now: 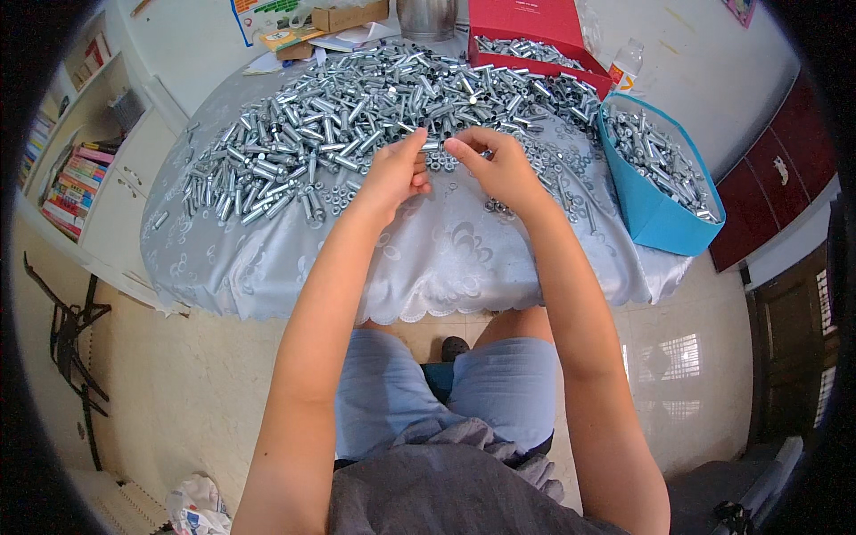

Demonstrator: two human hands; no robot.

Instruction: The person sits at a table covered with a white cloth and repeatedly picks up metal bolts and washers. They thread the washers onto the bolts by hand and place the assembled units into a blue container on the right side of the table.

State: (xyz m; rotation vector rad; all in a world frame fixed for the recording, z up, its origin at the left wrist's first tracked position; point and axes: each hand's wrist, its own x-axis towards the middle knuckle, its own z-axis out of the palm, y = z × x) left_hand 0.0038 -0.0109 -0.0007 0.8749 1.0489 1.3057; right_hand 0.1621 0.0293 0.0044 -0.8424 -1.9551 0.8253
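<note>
Over the near edge of the metal pile, my left hand [398,175] and my right hand [501,168] face each other with fingers closed. A short silvery metal sleeve [432,145] spans the gap between them, pinched at either end. My fingers hide part of it. Beyond lies a wide heap of loose metal sleeves [325,116], bright and jumbled. Small nuts [342,193] are scattered along its near side, and more small nuts and washers [544,160] lie to the right of my right hand.
A patterned silvery tablecloth [419,276] covers the table. At its right edge stands a teal fabric bin [669,234] full of long bolts. Farther back are a red box [526,20] with metal parts, a plastic bottle [628,61], a metal pot [426,18] and a cardboard box [352,16].
</note>
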